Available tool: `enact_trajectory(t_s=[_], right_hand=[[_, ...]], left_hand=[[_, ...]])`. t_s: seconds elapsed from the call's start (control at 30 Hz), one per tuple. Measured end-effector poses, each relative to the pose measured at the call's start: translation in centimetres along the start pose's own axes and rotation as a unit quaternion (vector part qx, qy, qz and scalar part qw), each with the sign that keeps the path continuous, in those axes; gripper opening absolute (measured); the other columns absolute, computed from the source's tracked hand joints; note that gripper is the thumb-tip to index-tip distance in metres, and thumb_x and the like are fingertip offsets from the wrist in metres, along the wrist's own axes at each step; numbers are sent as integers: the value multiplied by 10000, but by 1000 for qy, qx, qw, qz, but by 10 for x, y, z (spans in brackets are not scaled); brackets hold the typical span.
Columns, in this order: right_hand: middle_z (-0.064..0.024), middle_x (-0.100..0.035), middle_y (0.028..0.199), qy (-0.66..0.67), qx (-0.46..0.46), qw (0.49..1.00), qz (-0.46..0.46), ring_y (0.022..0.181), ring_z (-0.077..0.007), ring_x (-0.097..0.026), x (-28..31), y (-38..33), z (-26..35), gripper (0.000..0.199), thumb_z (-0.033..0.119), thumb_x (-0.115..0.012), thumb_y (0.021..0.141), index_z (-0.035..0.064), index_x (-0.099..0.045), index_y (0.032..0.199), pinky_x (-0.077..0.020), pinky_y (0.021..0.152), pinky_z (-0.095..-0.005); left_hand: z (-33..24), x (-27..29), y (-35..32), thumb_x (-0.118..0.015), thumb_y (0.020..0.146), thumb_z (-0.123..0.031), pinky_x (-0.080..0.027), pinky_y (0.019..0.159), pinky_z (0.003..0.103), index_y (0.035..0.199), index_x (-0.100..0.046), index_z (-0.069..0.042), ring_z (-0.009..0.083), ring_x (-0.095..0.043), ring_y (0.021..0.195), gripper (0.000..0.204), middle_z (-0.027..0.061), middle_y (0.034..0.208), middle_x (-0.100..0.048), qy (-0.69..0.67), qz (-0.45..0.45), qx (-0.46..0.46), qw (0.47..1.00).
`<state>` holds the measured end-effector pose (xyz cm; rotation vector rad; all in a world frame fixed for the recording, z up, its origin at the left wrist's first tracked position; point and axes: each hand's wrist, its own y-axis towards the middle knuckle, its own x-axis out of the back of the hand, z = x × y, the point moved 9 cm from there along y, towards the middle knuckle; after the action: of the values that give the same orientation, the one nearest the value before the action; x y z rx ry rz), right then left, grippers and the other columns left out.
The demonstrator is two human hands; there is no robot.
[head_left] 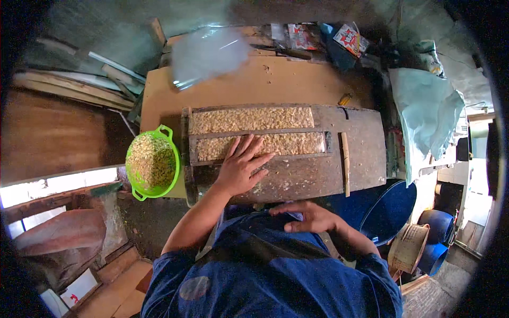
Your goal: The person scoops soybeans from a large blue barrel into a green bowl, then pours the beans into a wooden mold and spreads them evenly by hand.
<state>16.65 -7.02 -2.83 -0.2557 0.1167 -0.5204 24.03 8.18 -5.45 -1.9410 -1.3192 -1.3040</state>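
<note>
My left hand lies with fingers spread on the nearer of two long, flat packs of pale split beans. A glint at its right end looks like clear plastic film. This pack sits inside a narrow wooden frame on a worn dark board. Just beyond it lies the farther bean pack, level and evenly filled. Off the board's near edge, in front of my body, my right hand is in the air, thumb apart from the loosely stretched fingers and nothing in them.
A bright green colander of loose beans stands left of the board. A thin wooden stick lies on the board's right part. Clear plastic sheets and a small yellow object are farther back. A large blue drum stands at right.
</note>
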Motion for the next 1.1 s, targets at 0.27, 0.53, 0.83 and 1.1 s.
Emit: enact_trajectory(t_s=[0.27,0.53,0.83,1.1], right_hand=[[-88,-700,1072,-170,-50,972,-151,985,-195,-657,107,-35,-18,339,153,-711,904,53,-661,1224,-526,861,-344],[-152,-724,941,-332,-152,716,-595,885,-279,-708,320,-73,-81,327,296,-689,909,43,-669,1114,-537,789,-366],[-210,-645,1141,-372,-254,691,-566,1035,-409,-634,342,-40,-99,244,256,-615,925,65,-661,1070,-509,860,-500],[-278,-657,1009,-392,-235,718,-526,967,-489,-622,354,-30,-97,231,237,-524,962,56,-577,1095,-499,802,-555]], left_hand=[[3,-1,1,-588,949,-418,-175,1222,502,1375,-600,-220,312,-346,1455,470,89,1495,-494,20,-10,17,1000],[1,-4,4,-583,954,-387,-187,1214,516,1373,-597,-158,318,-356,1451,478,79,1481,-513,23,5,17,1000],[3,-3,2,-592,946,-360,-178,1213,526,1356,-608,-138,327,-363,1445,467,78,1477,-515,26,6,18,999],[2,-5,3,-601,931,-353,-173,1216,524,1377,-597,-154,331,-356,1450,488,62,1502,-494,24,5,20,999]])
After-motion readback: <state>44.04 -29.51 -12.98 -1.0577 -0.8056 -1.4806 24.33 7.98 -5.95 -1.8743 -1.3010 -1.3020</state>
